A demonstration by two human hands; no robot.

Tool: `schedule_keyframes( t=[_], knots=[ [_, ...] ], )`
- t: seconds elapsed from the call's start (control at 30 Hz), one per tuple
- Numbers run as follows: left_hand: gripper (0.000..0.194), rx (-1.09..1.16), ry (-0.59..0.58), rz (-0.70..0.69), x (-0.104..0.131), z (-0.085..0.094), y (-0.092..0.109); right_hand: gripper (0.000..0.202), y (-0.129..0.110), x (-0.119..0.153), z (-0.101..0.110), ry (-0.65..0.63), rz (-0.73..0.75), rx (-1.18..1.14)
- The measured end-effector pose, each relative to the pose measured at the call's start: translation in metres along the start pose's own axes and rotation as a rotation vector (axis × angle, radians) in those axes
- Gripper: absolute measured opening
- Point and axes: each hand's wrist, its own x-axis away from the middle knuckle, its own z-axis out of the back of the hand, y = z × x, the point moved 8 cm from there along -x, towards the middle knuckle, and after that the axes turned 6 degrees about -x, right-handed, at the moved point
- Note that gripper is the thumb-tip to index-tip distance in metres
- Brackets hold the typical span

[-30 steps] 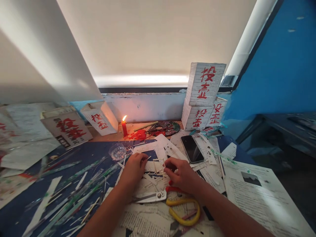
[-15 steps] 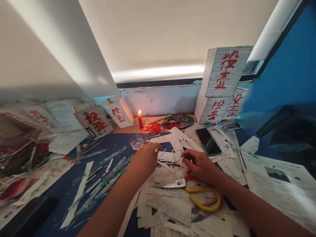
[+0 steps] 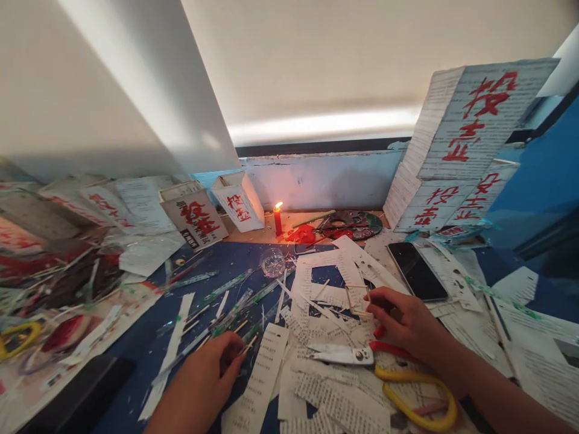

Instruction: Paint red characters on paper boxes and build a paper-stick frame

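My right hand (image 3: pixel 402 316) pinches one side of a small square frame of thin wooden sticks (image 3: pixel 357 312), held above scattered paper strips. My left hand (image 3: pixel 208 371) is low on the left, fingers curled together at a thin wooden stick (image 3: pixel 250 343) that sticks out past the fingertips. Below my right hand lie scissors (image 3: pixel 357 355) with red and yellow handles, blades pointing left. Printed paper scraps (image 3: pixel 339 386) lie under and around them. Beside my left hand are several clear-and-green plastic strips (image 3: pixel 226 313).
A lit red candle (image 3: pixel 278 223) stands at the back, near a dark paint-stained palette (image 3: pixel 357 226). Paper boxes with red characters (image 3: pixel 479 120) are stacked back right; more (image 3: pixel 194 220) stand left. A phone (image 3: pixel 417 271), a clear round dish (image 3: pixel 272 263) and a black case (image 3: pixel 76 392) lie about.
My left hand has moved from beside the right hand down and left to the sticks. My right hand keeps the small stick frame. The view has shifted left.
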Motion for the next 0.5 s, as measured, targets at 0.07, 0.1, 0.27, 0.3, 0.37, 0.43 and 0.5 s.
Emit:
schedule_keyframes(
  t=[0.07, 0.1, 0.27, 0.3, 0.37, 0.43, 0.5],
  knots=[
    [0.016, -0.050, -0.005, 0.003, 0.000, -0.001, 0.009, 0.026, 0.002, 0.000, 0.001, 0.010, -0.018, 0.001],
    [0.015, -0.085, -0.011, 0.015, 0.000, 0.000, 0.013, 0.028, 0.002, 0.000, 0.002, 0.020, -0.028, 0.005],
    [0.016, -0.248, -0.065, 0.086, 0.006, 0.007, 0.026, 0.029, -0.004, 0.003, 0.002, -0.002, -0.031, 0.014],
    [0.016, -0.246, -0.058, 0.080, 0.006, 0.009, 0.029, 0.029, -0.007, 0.005, 0.001, -0.021, -0.027, 0.007],
    [0.018, -0.214, -0.020, 0.048, 0.001, 0.014, 0.034, 0.030, -0.012, 0.008, -0.003, -0.064, -0.019, -0.013],
    [0.024, -0.184, 0.047, 0.019, -0.011, 0.023, 0.031, 0.030, -0.016, 0.010, -0.008, -0.114, -0.007, -0.023],
    [0.027, -0.193, 0.144, 0.053, -0.028, 0.038, 0.014, 0.030, -0.019, 0.010, -0.013, -0.148, 0.008, -0.003]
  ],
)
